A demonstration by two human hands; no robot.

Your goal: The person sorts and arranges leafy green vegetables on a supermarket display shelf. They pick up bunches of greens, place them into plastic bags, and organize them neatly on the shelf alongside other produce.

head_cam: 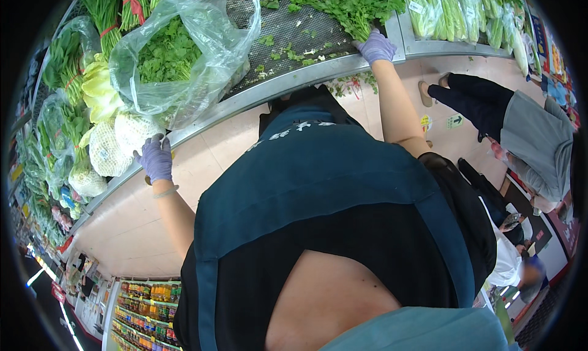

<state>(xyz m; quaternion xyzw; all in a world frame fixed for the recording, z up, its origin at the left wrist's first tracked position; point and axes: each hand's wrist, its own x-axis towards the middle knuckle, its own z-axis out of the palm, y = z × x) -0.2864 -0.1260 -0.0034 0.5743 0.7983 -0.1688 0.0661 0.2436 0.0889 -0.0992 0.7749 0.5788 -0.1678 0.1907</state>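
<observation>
My right hand (377, 47), in a thin purple glove, is closed around the stems of a bunch of leafy coriander (351, 6) at the front rim of the display counter. The leaves spread away to the left over a dark textured mat (317, 27). My left hand (156, 158), gloved the same way, rests with fingers apart against a white-netted round vegetable (137, 129) by the counter edge. Between my hands, nearer the left, stands an open clear plastic bag (216, 34) with more coriander (170, 50) inside.
Tied green bunches (103, 16), a yellow leafy cabbage (98, 91) and another netted vegetable (108, 146) crowd the left. Wrapped celery-like stalks (441, 11) lie right. The metal counter rim (294, 87) runs before me. Leaf scraps (353, 85) litter the floor; a person (528, 130) stands right.
</observation>
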